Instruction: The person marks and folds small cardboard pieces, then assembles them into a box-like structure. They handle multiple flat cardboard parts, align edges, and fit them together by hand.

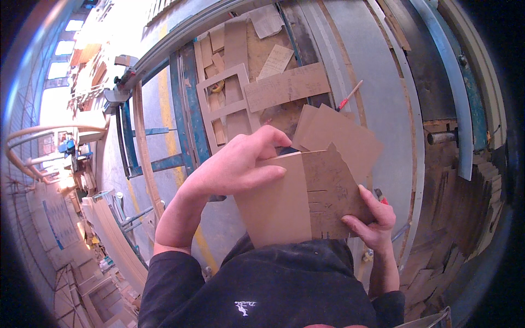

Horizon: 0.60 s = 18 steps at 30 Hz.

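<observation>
A pale wood-based panel [275,201] is held flat in front of my waist. My left hand [242,164] grips its far left edge, thumb on the upper face and the other fingers curled over the edge, partly hidden. Over the right side of the panel lies a darker brown sheet [332,192] with pencil marks and an uneven right edge. My right hand [377,221] pinches that sheet at its right edge, thumb on top. Just beyond, several loose brown sheets [340,131] lie fanned on the metal machine table [369,53].
A frame with two openings [244,104], a marked brown strip [287,86] and a roll of yellow tape [217,87] lie beyond my left hand. A slim red-handled tool [348,96] rests on the table. Stacked boards [484,205] stand at right; a metal rail [176,33] crosses at upper left.
</observation>
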Each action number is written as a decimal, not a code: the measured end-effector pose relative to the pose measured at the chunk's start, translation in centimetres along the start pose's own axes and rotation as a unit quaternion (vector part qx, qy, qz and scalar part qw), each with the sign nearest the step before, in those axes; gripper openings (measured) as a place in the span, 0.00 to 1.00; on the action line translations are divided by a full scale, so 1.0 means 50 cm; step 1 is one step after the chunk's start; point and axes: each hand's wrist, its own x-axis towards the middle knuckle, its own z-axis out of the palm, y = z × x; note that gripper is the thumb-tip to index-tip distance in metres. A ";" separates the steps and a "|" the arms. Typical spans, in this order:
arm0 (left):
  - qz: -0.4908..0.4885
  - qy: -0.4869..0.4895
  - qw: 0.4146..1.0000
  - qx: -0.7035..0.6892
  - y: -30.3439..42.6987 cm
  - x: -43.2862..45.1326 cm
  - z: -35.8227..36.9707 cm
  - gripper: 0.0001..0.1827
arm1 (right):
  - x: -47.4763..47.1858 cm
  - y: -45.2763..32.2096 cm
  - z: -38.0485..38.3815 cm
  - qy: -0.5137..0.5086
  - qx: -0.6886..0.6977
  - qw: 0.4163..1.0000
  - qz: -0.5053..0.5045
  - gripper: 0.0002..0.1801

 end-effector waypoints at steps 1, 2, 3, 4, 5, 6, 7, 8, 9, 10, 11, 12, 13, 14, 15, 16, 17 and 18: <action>-0.008 0.002 1.000 0.008 0.002 -0.001 0.000 0.27 | -0.001 0.001 -0.001 0.002 -0.014 1.000 -0.008 0.41; 0.000 0.004 1.000 0.000 0.005 -0.003 0.000 0.27 | -0.002 0.003 -0.002 0.003 -0.022 1.000 -0.014 0.41; -0.005 0.005 1.000 -0.006 0.010 -0.007 0.000 0.27 | -0.003 0.005 -0.003 0.000 -0.029 1.000 -0.009 0.41; -0.010 0.005 1.000 -0.012 0.016 -0.013 0.001 0.27 | -0.006 0.007 -0.005 0.004 -0.036 0.999 -0.018 0.41; 0.002 0.013 1.000 -0.004 0.022 -0.019 0.001 0.28 | -0.010 0.008 -0.006 0.004 -0.042 0.999 -0.016 0.41; 0.014 0.021 1.000 0.004 0.029 -0.027 0.003 0.28 | -0.015 0.010 -0.008 0.004 -0.041 0.999 -0.012 0.41; 0.032 0.030 0.999 0.013 0.036 -0.035 0.003 0.28 | -0.019 0.012 -0.008 0.013 -0.060 0.998 -0.028 0.40; 0.026 0.031 0.999 0.016 0.043 -0.043 0.004 0.29 | -0.023 0.013 -0.007 0.023 -0.070 0.996 -0.041 0.39; 0.026 0.031 0.999 0.020 0.050 -0.051 0.006 0.29 | -0.027 0.013 -0.007 0.034 -0.080 0.995 -0.053 0.38; 0.043 0.039 0.998 0.020 0.056 -0.057 0.008 0.29 | -0.031 0.013 -0.007 0.042 -0.083 0.994 -0.061 0.36; 0.045 0.043 0.998 0.024 0.062 -0.062 0.012 0.29 | -0.035 0.012 -0.007 0.050 -0.087 0.993 -0.069 0.35; 0.064 0.054 0.996 0.024 0.067 -0.065 0.015 0.29 | -0.037 0.011 -0.007 0.061 -0.088 0.991 -0.081 0.34; 0.063 0.057 0.996 0.024 0.071 -0.067 0.017 0.29 | -0.037 0.010 -0.007 0.056 -0.093 0.991 -0.080 0.33; 0.081 0.060 0.995 0.022 0.074 -0.070 0.016 0.29 | -0.038 0.008 -0.008 0.053 -0.096 0.991 -0.083 0.32; 0.079 0.055 0.995 0.019 0.077 -0.073 0.015 0.29 | -0.038 0.007 -0.008 0.055 -0.093 0.990 -0.089 0.31; 0.063 0.046 0.997 0.015 0.080 -0.076 0.013 0.29 | -0.038 0.005 -0.007 0.055 -0.102 0.989 -0.095 0.31; 0.063 0.037 0.997 0.010 0.082 -0.080 0.010 0.28 | -0.037 0.004 -0.006 0.060 -0.105 0.987 -0.105 0.31; 0.048 0.023 0.999 0.005 0.083 -0.083 0.007 0.27 | -0.036 0.003 -0.006 0.063 -0.109 0.986 -0.110 0.31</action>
